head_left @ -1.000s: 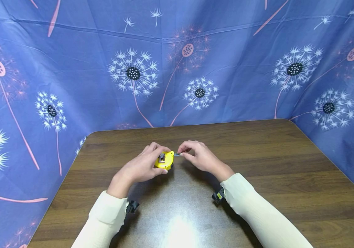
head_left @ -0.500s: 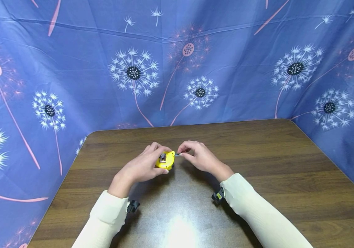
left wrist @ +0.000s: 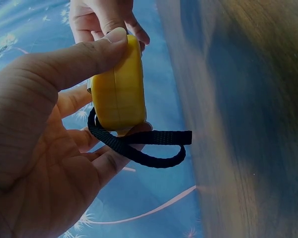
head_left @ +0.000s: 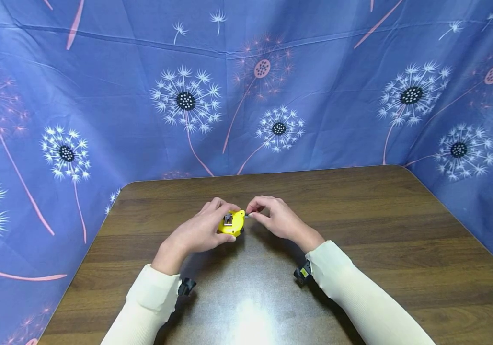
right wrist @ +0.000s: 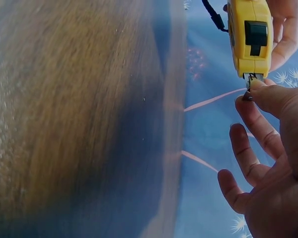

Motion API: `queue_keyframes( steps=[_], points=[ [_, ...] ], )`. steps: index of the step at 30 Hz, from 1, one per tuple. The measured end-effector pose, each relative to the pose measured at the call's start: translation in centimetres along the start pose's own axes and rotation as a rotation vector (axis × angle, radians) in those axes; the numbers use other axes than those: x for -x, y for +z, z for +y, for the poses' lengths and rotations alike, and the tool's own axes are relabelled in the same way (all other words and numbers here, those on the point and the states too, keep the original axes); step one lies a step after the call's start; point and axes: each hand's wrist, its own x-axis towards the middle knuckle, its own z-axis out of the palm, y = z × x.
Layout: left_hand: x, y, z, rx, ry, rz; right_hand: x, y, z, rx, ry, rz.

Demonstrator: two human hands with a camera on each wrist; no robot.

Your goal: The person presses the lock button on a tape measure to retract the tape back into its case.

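A yellow tape measure (head_left: 236,223) is held above the table between the thumb and fingers of my left hand (head_left: 199,229). Its black wrist strap (left wrist: 156,159) hangs in a loop beneath the case in the left wrist view. My right hand (head_left: 278,219) pinches the metal end hook (right wrist: 247,95) of the blade between thumb and index finger, while the other fingers are loosely bent. Only a very short length of blade shows between the case and my fingertips. A black lock button (right wrist: 256,33) sits on the case's front in the right wrist view.
The brown wooden table (head_left: 358,230) extends around both hands, with a bright glare spot near the front. A blue cloth (head_left: 332,96) printed with dandelions hangs behind the table and along its sides.
My left hand has shifted slightly right with the tape measure, closer to my right hand. The stretch of blade showing between them has shortened. My right hand has hardly moved.
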Motion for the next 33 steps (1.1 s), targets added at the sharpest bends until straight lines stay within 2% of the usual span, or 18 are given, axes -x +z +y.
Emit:
queue_keyframes(
  steps=[26,33],
  points=[
    [-0.17,0.13,0.19,0.004,-0.029,-0.017,-0.02,0.15,-0.13,-0.030,0.060,-0.012],
    [-0.21,0.12,0.22,0.006,-0.036,-0.028,-0.07,0.29,-0.06,-0.025,0.053,0.000]
  ],
)
